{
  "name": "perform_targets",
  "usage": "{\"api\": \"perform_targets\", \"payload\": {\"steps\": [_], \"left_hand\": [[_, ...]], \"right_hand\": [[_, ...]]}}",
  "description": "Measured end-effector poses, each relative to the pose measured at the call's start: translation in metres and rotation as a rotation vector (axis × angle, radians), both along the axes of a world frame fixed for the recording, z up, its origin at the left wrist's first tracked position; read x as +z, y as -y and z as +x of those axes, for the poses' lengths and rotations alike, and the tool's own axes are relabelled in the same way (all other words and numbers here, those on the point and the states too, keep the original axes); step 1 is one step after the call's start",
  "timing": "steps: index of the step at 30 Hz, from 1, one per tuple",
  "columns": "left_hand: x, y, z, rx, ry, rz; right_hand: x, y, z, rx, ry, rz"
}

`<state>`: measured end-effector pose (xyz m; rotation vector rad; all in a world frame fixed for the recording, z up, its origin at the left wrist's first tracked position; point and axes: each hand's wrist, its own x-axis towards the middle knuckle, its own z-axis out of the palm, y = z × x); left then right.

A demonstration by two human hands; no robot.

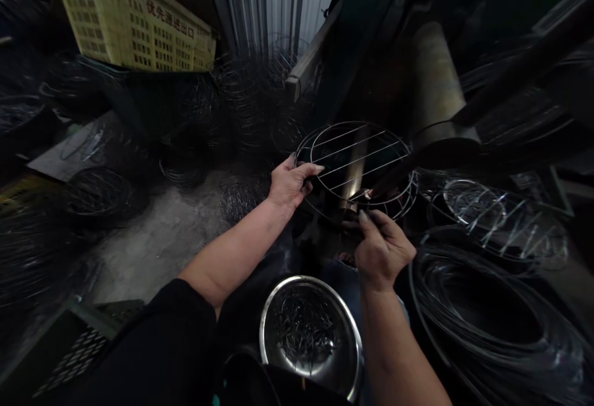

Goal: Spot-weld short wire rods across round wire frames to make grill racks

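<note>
My left hand (290,184) is closed on the left rim of a round wire rack (365,165), with its thumb lying over the ring. Straight parallel wires cross the rack's ring, and it is held tilted over a brassy metal rod (356,171). At the rack's front edge my right hand (384,246) is closed in a pinch; what lies between its fingers is too dark to make out. A dark bar with a coppery tip (369,194) reaches in over the rack from the right. Below my hands, a steel bowl (264,338) holds many short wire pieces (306,332).
A thick metal cylinder (439,84) juts in at the upper right. Coiled wire (477,307) and a stack of wire racks (505,220) lie at the right. A yellow crate (139,25) stands at the upper left, a green crate (78,344) at the lower left.
</note>
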<state>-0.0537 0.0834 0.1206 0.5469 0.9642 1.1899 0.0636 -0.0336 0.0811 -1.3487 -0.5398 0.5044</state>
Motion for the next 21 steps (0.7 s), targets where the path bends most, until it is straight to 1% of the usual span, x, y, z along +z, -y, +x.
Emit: {"api": "perform_targets", "payload": {"steps": [3, 7, 11, 17, 21], "left_hand": [[-0.001, -0.003, 0.001, 0.001, -0.005, -0.005], [-0.003, -0.008, 0.002, 0.007, -0.004, -0.035], [-0.002, -0.011, 0.002, -0.011, -0.012, -0.055], [0.000, -0.015, 0.006, 0.012, -0.020, -0.112], [0.002, -0.015, 0.007, 0.039, -0.029, -0.148]], "right_hand": [[0.000, -0.002, 0.001, 0.011, 0.010, 0.012], [0.000, -0.004, 0.003, 0.001, 0.038, -0.011], [0.001, -0.006, 0.006, 0.038, 0.036, -0.027], [0.005, -0.011, 0.013, 0.094, -0.032, 0.038], [0.005, -0.012, 0.015, 0.122, -0.047, 0.053]]}}
